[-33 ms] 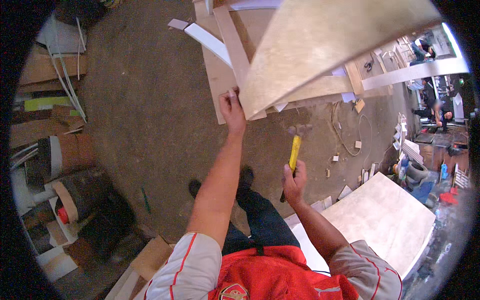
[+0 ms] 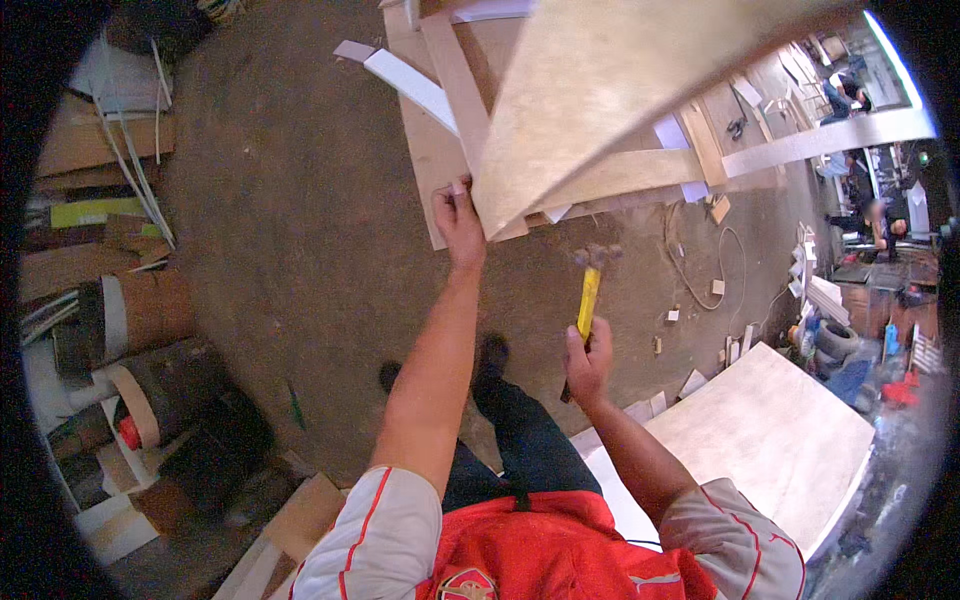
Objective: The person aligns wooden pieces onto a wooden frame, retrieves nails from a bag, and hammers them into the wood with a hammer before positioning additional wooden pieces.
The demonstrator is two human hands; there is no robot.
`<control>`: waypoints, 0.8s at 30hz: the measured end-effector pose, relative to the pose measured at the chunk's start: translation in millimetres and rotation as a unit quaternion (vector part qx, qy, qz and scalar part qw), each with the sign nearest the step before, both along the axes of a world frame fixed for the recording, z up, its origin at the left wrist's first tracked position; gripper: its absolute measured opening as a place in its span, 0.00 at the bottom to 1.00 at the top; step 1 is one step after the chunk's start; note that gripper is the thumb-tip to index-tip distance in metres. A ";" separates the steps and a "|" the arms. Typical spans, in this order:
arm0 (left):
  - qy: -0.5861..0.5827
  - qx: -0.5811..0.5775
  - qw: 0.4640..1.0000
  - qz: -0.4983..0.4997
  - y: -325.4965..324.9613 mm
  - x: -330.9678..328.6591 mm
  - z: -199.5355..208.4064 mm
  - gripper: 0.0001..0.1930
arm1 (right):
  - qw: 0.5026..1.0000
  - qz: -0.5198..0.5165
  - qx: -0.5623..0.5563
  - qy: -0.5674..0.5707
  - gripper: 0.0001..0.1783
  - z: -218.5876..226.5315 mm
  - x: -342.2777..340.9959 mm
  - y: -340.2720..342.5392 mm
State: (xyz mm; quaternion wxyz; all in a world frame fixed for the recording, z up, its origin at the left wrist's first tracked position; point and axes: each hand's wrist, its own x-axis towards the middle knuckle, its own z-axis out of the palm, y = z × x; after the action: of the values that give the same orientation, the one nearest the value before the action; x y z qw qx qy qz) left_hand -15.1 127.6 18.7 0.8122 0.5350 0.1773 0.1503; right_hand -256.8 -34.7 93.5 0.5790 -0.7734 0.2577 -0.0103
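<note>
My left hand (image 2: 459, 228) is closed at the low corner of a large pale plywood sheet (image 2: 590, 95), its fingers curled against the edge. The sheet rises tilted toward the upper right. Beneath it is a wooden frame (image 2: 445, 85) of flat boards, with a white strip (image 2: 412, 92) lying on its left side. In my right hand (image 2: 588, 362) is a hammer (image 2: 589, 300) with a yellow and black handle, held head up over the floor, apart from the sheet and the frame.
Wood offcuts and rolls (image 2: 150, 305) are heaped along the left. Another pale panel (image 2: 765, 440) lies at the lower right. A thin cord (image 2: 742, 265) and small wood blocks (image 2: 718, 287) are on the floor (image 2: 290, 190). Other people (image 2: 880, 225) are far off at the right.
The sheet's corner and my left hand have shifted slightly left together. My right hand keeps the hammer in nearly the same place.
</note>
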 end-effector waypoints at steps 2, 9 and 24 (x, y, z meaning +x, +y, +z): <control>-0.036 -0.032 0.999 -0.007 1.5 -1.4 -5.8 0.12 | 1.000 -0.006 -0.011 -0.015 0.12 2.3 10.2 -7.4; -0.063 -0.016 0.998 -0.026 17.3 5.6 -62.0 0.06 | 0.989 0.047 -0.128 -0.056 0.18 21.0 80.7 -34.7; -0.008 -0.026 0.997 -0.076 12.7 -13.0 -104.8 0.30 | 0.991 0.038 -0.128 -0.023 0.20 24.4 109.3 -55.3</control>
State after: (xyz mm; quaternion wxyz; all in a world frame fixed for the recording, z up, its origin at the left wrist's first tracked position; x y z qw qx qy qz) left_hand -28.1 140.4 -86.2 0.8362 0.5245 0.1337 0.0880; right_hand -147.6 -90.0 118.0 0.4807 -0.8501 0.2117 -0.0388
